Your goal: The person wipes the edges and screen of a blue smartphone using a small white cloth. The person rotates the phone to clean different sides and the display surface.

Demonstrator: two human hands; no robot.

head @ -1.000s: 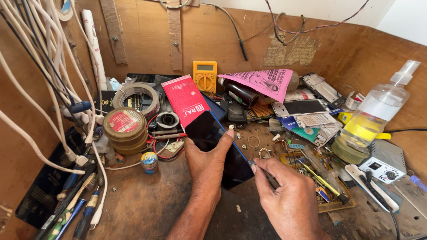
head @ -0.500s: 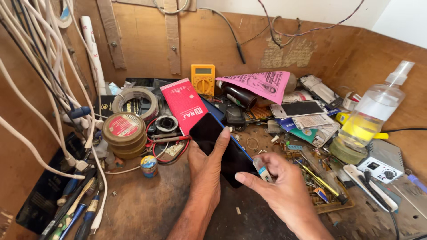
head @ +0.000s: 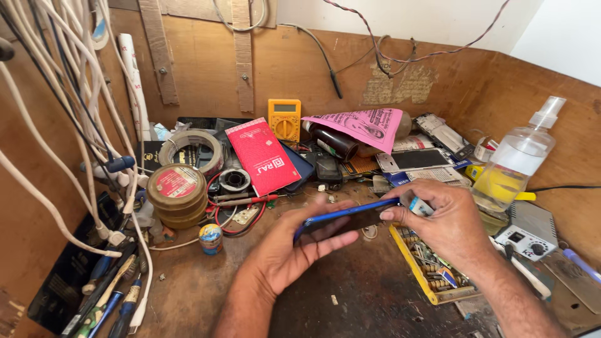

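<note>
Currently, bench status, left to right:
Bench left: stacked round tins and a red box lie well clear of the work.
Left hand: palm up, fingers half curled, cradling the blue phone from below.
Phone position: held edge-on above the dark mat, at mid-bench.
Right hand: closed on the phone's right end, pinching a small pale tool at the edge.
Step judged: edge being worked with the tool.
Next move requires: firm left support and light, controlled tool pressure.

Red flat packet leaning mid-bench; pink printed sheet behind; yellow meter screen.
</note>
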